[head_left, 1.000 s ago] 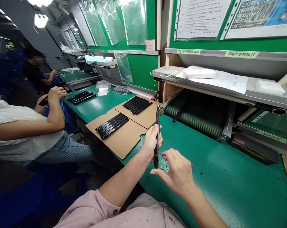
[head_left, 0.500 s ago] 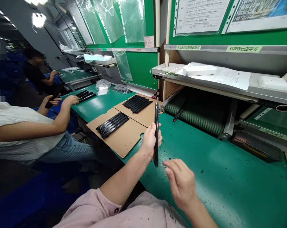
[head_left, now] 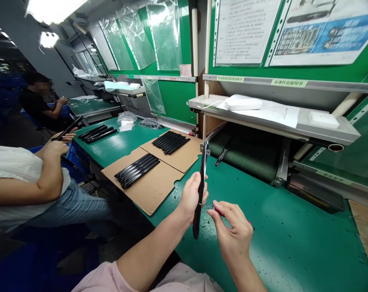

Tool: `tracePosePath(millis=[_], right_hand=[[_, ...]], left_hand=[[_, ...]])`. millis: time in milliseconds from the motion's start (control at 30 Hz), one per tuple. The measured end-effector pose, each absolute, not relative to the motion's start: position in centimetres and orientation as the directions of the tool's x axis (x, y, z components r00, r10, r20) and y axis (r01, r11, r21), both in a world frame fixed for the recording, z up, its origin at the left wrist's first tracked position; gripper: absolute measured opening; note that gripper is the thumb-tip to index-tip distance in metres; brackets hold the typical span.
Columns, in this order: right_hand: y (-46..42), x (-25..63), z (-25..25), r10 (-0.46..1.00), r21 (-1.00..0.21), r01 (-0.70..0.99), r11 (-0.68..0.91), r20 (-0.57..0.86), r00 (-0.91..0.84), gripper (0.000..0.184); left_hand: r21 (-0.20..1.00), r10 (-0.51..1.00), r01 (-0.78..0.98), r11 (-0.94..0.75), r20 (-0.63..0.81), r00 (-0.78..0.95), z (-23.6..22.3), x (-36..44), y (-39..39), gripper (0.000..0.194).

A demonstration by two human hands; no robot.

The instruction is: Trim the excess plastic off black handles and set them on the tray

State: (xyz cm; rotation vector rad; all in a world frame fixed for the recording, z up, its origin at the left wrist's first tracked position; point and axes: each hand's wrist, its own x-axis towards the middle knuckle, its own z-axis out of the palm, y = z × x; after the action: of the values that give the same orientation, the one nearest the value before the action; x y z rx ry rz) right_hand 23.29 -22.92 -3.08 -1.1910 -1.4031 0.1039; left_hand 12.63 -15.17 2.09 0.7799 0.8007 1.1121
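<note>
My left hand is wrapped round a long, glossy black plastic strip. The strip stands nearly upright, slightly tilted, with a small metal-looking fitting at its top end. Close to its lower half, my right hand is closed in a pinch on a slim pink-handled tool. Most of that tool is hidden by the fingers, and its tip is too small to make out. A narrow gap shows between the pinching fingers and the strip.
Cardboard sheets on the green table carry two rows of black strips. Dark scraps are scattered over the tabletop. A conveyor belt lies under the shelf. At left, a co-worker handles another black piece.
The strip's lower end has swung slightly left and down in my left hand. My right hand's fingers have turned, bringing the pink tool into sight. My view has shifted right and up.
</note>
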Motion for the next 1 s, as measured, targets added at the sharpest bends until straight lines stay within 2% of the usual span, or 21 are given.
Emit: tracePosePath(millis=[433, 633, 833, 1000], right_hand=[[-17.6, 26.0, 1.3, 0.535, -0.647, 0.601, 0.469, 0.750, 0.390, 0.015], [-17.2, 27.1, 2.1, 0.367, -0.664, 0.603, 0.443, 0.748, 0.553, 0.018], [-18.5, 28.9, 2.2, 0.638, -0.783, 0.461, 0.419, 0.614, 0.464, 0.019], [-19.0, 29.0, 2.5, 0.646, -0.792, 0.465, 0.397, 0.600, 0.471, 0.018]], left_hand=[[0.898, 0.875, -0.312, 0.310, -0.141, 0.462, 3.8, 12.3, -18.0, 0.038], [0.894, 0.821, -0.283, 0.349, -0.146, 0.552, 3.2, 12.0, -18.3, 0.038], [0.893, 0.801, -0.268, 0.361, -0.149, 0.580, 3.9, 11.7, -18.3, 0.038], [0.904, 0.799, -0.249, 0.347, -0.146, 0.583, 4.1, 12.2, -18.5, 0.038]])
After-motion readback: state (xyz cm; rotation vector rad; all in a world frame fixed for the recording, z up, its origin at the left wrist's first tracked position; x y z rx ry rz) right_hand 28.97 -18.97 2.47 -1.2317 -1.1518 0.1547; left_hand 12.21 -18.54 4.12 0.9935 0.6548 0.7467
